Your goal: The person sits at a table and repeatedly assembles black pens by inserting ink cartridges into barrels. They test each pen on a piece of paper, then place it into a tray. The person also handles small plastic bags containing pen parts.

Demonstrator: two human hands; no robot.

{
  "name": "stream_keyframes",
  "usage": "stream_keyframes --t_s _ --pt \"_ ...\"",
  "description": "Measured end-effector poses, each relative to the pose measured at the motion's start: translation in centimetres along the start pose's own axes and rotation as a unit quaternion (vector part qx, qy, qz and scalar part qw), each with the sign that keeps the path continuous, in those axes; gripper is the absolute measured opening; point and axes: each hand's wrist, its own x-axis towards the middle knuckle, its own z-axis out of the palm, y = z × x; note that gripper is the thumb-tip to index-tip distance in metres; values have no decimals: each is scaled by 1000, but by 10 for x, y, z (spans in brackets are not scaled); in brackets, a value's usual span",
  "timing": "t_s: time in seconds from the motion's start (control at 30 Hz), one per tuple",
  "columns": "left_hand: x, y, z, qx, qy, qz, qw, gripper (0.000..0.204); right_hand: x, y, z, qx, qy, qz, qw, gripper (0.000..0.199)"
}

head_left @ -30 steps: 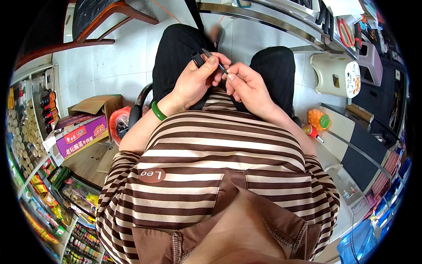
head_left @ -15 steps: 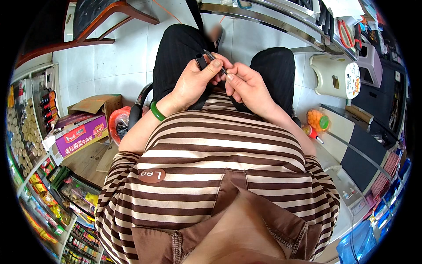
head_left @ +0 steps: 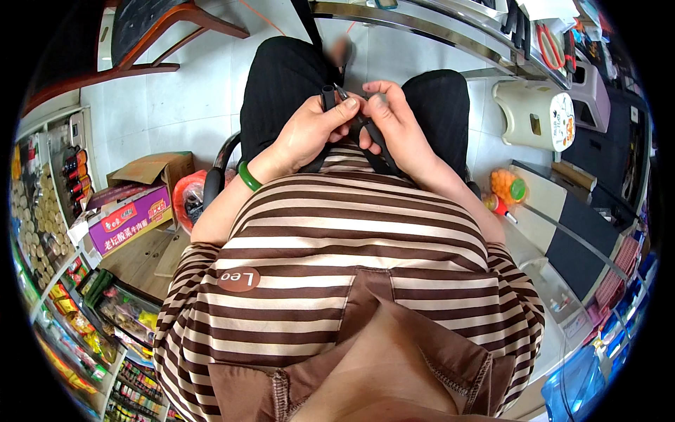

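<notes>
Both my hands are together above my lap. My left hand is closed, with a green bangle on its wrist. A short black hollow tube, like a pen cap, stands up from its grip, its open end upward. Beside the tube, a slim dark pen part with a pointed tip shows past my left thumb. My right hand holds a black pen barrel between thumb and fingers, its forefinger raised. Fingers partly hide where the pen parts meet.
A metal-framed table with red-handled scissors is ahead. At right stand a cream stool and a jar of orange balls. A purple carton and stocked shelves are at left, a wooden chair beyond them.
My right hand has shifted slightly and its forefinger has lifted. The black barrel in it now shows more. My left hand keeps its grip on the tube and pointed part.
</notes>
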Motion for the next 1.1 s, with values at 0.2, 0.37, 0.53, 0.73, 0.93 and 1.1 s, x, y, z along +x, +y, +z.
stream_keyframes --t_s 0.2,0.37,0.53,0.73,0.93,1.1 --pt "2 -2 2 -43 -56 -43 997 30 0 1 0 2 6 12 1000 62" --pt "3 -2 4 -48 -45 -22 998 32 5 4 -2 -7 -16 5 1000 64" --pt "3 -5 4 -41 -28 -21 999 33 6 1 0 8 -26 13 1000 64" --pt "2 1 6 -54 -65 -41 996 29 7 3 1 84 1 33 996 62" --pt "6 -5 5 -144 -4 12 989 25 12 10 -5 187 -11 9 982 56" --pt "6 1 -12 -174 94 79 977 27 6 -6 -6 43 -12 23 999 44"
